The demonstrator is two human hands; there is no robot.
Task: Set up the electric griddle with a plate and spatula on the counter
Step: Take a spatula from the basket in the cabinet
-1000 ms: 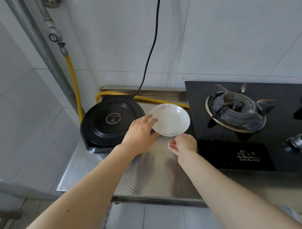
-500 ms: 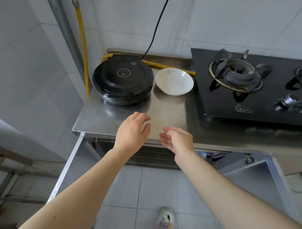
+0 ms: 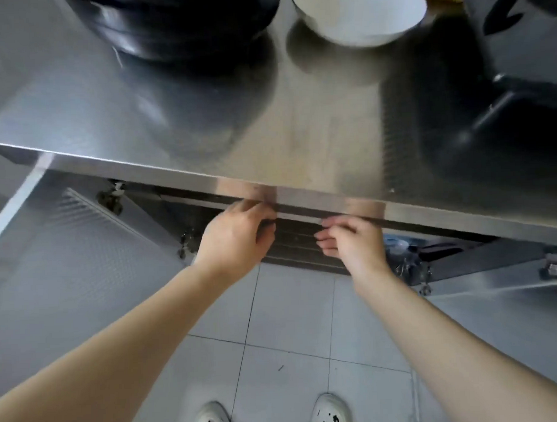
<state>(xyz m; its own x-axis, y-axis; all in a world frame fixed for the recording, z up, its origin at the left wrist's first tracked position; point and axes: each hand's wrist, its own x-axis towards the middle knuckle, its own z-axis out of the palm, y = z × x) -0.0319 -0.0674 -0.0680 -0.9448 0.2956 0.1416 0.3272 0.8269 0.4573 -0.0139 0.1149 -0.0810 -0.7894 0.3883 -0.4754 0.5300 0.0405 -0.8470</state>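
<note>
The black electric griddle (image 3: 182, 28) stands closed at the back left of the steel counter (image 3: 299, 131). Beside it on the right sits the white plate (image 3: 358, 15), apart from the griddle. Both hands are below the counter's front edge, in front of a slatted rack (image 3: 300, 241) inside the open cabinet. My left hand (image 3: 237, 237) has its fingers curled toward the rack, the tips hidden under the edge. My right hand (image 3: 351, 243) has loosely curled fingers with nothing visible in them. No spatula is in view.
The black gas stove (image 3: 503, 92) fills the counter's right side. A steel cabinet door (image 3: 67, 265) hangs open on the left and another (image 3: 494, 282) on the right. Tiled floor and my two white shoes (image 3: 271, 416) lie below.
The camera has tilted sharply down and moved closer. Both hands dropped from above the counter's front to below its edge, at the cabinet rack. The plate and griddle stayed put.
</note>
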